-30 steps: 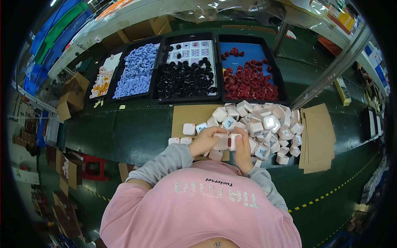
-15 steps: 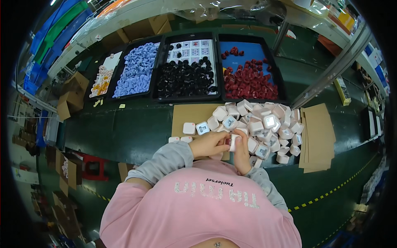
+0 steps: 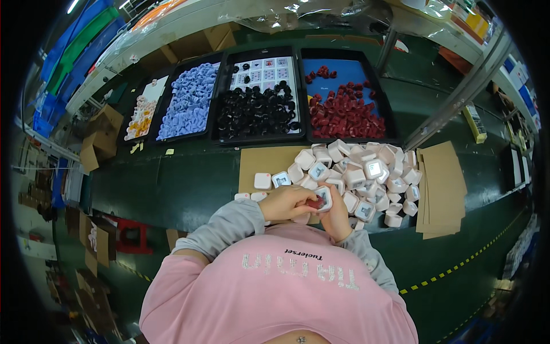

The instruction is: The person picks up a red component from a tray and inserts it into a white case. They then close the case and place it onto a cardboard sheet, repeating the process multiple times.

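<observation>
My left hand (image 3: 285, 203) pinches a small dark red piece (image 3: 314, 202). The piece is at the edge of a small white case (image 3: 325, 196) that stands open, its inside turned up. Fingers of my right hand (image 3: 338, 220) are wrapped round that case. To the right and beyond lies a heap of similar pale pink and white cases (image 3: 354, 176), some showing a window or a grey inside. A closed white case (image 3: 262, 181) and an open-faced case (image 3: 281, 179) lie left of the heap on a cardboard sheet (image 3: 252, 159).
Beyond the heap stand black trays with dark red pieces (image 3: 349, 112), black pieces (image 3: 255, 114), light blue pieces (image 3: 186, 106) and white and orange pieces (image 3: 141, 119). Stacked cardboard sheets (image 3: 442, 189) lie at the right. A metal post (image 3: 452, 103) slants up behind them.
The case in my right hand has tilted so its open inside now shows. My left hand's red piece has come into fuller view at the case's edge.
</observation>
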`<state>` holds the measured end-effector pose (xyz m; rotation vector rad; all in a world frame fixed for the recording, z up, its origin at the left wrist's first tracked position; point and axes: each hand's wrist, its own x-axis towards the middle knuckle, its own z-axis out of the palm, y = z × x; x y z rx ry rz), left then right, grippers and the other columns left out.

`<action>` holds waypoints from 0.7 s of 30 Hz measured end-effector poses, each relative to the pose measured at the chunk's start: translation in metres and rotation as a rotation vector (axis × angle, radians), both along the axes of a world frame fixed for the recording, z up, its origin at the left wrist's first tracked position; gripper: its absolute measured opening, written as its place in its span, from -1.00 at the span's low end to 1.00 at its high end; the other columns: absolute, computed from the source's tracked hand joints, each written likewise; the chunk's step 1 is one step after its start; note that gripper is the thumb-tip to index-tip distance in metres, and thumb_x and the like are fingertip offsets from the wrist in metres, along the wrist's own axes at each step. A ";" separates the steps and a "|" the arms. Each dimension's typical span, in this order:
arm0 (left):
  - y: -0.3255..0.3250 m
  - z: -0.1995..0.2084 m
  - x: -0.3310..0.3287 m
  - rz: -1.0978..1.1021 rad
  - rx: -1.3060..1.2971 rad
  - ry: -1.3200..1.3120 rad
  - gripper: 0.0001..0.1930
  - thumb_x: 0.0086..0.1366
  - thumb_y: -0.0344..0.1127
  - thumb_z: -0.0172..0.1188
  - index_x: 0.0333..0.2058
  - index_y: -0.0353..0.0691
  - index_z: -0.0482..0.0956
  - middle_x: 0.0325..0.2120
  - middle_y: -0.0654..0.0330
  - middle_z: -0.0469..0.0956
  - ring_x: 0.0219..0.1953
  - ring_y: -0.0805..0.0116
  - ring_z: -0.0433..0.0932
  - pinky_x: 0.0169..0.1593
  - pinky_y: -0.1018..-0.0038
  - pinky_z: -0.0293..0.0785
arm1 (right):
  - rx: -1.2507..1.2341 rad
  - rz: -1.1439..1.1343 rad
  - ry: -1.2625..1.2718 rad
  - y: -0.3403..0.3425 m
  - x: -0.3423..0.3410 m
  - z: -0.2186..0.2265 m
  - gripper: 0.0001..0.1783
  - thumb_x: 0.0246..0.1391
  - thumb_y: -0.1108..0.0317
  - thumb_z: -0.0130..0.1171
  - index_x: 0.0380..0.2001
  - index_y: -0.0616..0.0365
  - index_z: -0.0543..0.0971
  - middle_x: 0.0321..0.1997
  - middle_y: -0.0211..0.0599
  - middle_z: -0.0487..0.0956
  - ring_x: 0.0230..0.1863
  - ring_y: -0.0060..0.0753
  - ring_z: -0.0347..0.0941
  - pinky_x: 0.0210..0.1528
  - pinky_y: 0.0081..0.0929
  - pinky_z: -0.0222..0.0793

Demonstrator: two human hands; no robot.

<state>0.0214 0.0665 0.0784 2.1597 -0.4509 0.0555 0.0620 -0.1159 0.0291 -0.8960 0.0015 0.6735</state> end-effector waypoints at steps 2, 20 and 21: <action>0.005 0.003 0.009 -0.053 0.021 0.045 -0.70 0.11 -0.19 0.34 -0.25 -0.20 0.53 -0.57 0.21 0.47 -0.53 0.35 0.46 -0.41 0.44 0.38 | 0.082 0.046 0.150 -0.001 0.001 0.003 -0.57 0.36 0.08 -0.27 0.03 0.16 0.39 -0.16 -0.34 0.47 -0.16 -0.60 0.36 -0.07 -0.60 0.28; 0.087 -0.031 -0.007 0.326 0.760 0.748 -0.24 0.03 0.09 0.28 0.14 -0.18 0.29 0.03 -0.21 0.37 0.07 -0.15 0.38 0.09 0.18 0.37 | -0.803 0.180 -0.807 0.000 -0.004 -0.014 -0.53 0.08 0.35 0.14 0.07 0.21 0.38 0.23 0.12 0.20 0.13 0.01 0.29 0.18 -0.26 0.19; 0.097 -0.047 -0.019 0.270 0.805 0.826 -0.15 0.00 0.12 0.29 0.20 -0.16 0.21 0.03 -0.23 0.36 0.07 -0.18 0.38 0.08 0.17 0.37 | -0.872 0.116 -0.976 0.000 -0.003 -0.015 -0.54 0.06 0.36 0.15 0.06 0.21 0.39 0.21 0.12 0.21 0.12 0.06 0.28 0.17 -0.22 0.20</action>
